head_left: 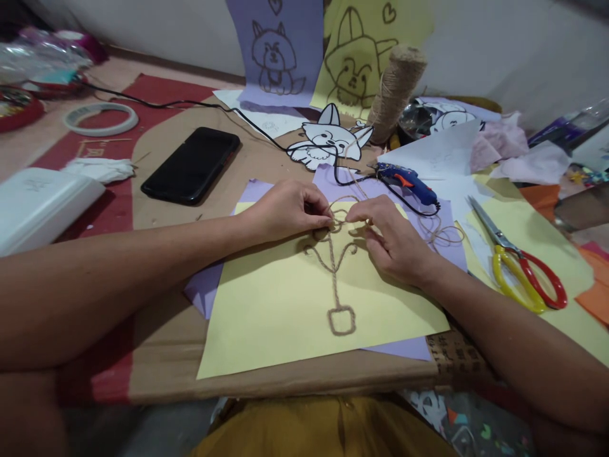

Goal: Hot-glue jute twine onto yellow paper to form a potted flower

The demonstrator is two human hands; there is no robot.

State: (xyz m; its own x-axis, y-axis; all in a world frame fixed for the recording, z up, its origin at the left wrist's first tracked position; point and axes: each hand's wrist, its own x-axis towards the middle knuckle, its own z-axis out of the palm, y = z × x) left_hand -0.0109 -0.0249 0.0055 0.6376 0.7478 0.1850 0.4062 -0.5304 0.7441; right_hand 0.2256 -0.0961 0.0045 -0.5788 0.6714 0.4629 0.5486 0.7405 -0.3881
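Note:
On a yellow sheet of paper (266, 317), brown twine (334, 285) forms a stem with two curled side branches and a small square at the bottom. Loops of the same twine lie at the top of the stem. My left hand (292, 206) is closed there, thumb and fingertips pinching the twine from the left. From the other side, my right hand (392, 238) reaches in with its index fingertip at the loops and its thumb apart. A loose strand runs from the loops back towards a twine spool (397, 92). The fingers partly hide the loops.
A blue glue gun (408, 183) lies behind my right hand, its black cord crossing the table. Scissors (518, 263) lie open at right. A black phone (193, 165), a tape roll (101, 119) and a white box (45, 206) are at left. Fox drawings (273, 60) lean on the wall.

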